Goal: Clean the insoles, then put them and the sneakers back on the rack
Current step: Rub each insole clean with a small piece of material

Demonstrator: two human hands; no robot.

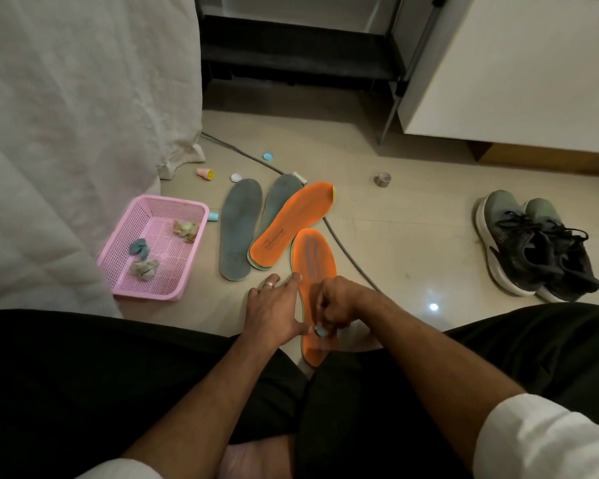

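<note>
An orange insole (pixel 312 261) lies on the floor in front of me. My left hand (pixel 274 309) rests flat at its left edge, fingers spread. My right hand (pixel 332 305) is closed on a small light-blue wipe (pixel 320 330) pressed against the insole's heel half. A second orange insole (pixel 291 223) lies further away, overlapping a grey-blue insole (pixel 280 198). Another grey-blue insole (pixel 239 229) lies to their left. A pair of green-and-black sneakers (pixel 533 250) sits on the floor at the right. The dark rack (pixel 301 50) stands at the back.
A pink basket (pixel 159 205) with crumpled used wipes sits at the left beside a white bed cover (pixel 66 133). A grey cable (pixel 346 250) runs across the floor. Small caps, a pink toy and a metal tape roll (pixel 382 178) are scattered near the insoles. A white cabinet (pixel 516 70) stands at the right.
</note>
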